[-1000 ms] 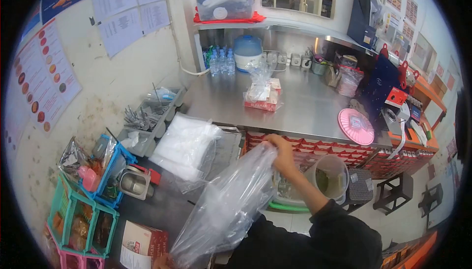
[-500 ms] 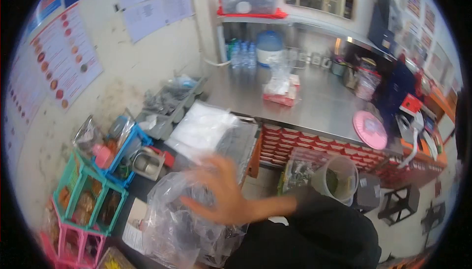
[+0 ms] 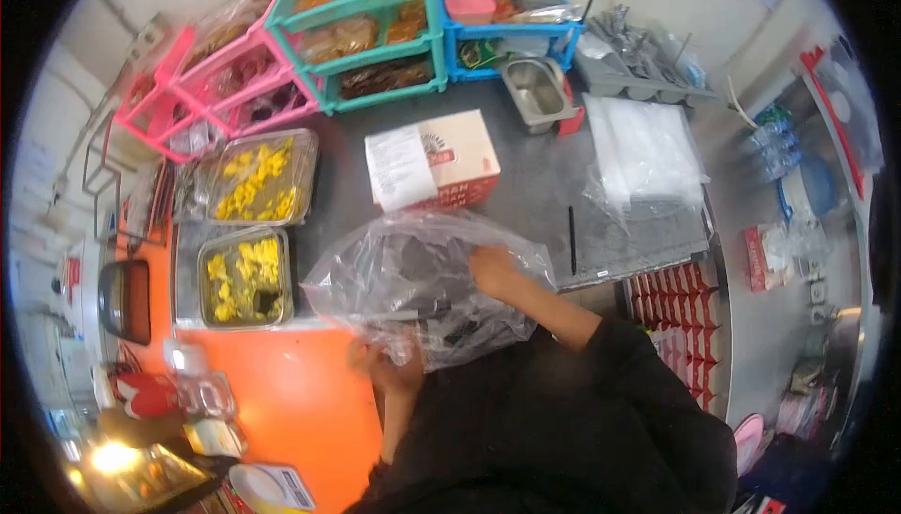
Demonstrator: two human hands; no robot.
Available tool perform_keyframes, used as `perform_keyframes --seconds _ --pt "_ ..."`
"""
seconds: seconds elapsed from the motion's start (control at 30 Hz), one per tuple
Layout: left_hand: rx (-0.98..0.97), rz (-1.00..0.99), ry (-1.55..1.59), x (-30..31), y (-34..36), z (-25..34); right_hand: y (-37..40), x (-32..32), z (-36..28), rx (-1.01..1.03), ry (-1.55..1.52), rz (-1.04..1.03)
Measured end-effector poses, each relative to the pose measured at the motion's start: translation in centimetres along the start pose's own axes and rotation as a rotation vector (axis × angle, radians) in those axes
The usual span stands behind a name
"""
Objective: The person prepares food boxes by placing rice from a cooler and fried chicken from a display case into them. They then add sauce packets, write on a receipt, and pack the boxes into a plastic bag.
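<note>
A large clear plastic bag (image 3: pixel 432 270) lies spread at the near edge of the dark counter, its mouth opened wide. My right hand (image 3: pixel 495 273) is closed on the bag's right side, fingers partly hidden by the film. At the bag's lower left edge, my left hand (image 3: pixel 389 368) pinches the plastic. Just beyond the bag sits a white and red box (image 3: pixel 465 148) with a printed paper (image 3: pixel 399 167) over its left part.
Left of the bag are two clear trays of yellow food (image 3: pixel 253 181), (image 3: pixel 246 279). Pink (image 3: pixel 230 77) and teal racks (image 3: pixel 375 30) stand behind. White plastic sheets (image 3: pixel 648 153), a metal container (image 3: pixel 537 92) and a black stick (image 3: pixel 572 240) lie rightward.
The view has swung left and down, bringing the box, food trays and orange surface into sight. My right hand, open above the bag before, now grips it; my left hand has come into view.
</note>
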State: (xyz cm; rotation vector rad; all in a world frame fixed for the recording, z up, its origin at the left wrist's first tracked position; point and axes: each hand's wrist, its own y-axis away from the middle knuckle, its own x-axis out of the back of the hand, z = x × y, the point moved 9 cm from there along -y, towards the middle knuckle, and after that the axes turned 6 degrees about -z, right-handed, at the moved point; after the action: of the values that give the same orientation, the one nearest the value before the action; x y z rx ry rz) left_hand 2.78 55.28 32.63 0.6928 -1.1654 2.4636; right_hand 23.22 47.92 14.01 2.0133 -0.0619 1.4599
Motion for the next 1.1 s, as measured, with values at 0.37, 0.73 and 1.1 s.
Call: perform_keyframes --seconds 0.37,0.73,1.1 --pt "-0.531 -1.221 -0.187 -18.9 1.6 -8.2 2.1 1.5 9.2 -0.097 0.078 -0.188" --pt "0.378 -1.462 -0.365 -20.7 4.4 -4.5 1.3 -0.7 6.0 0.127 0.143 0.052" --pt "-0.217 -1.293 -0.018 -19.4 4.4 12.6 -8.6 -18.3 9.4 0.497 0.468 -0.086"
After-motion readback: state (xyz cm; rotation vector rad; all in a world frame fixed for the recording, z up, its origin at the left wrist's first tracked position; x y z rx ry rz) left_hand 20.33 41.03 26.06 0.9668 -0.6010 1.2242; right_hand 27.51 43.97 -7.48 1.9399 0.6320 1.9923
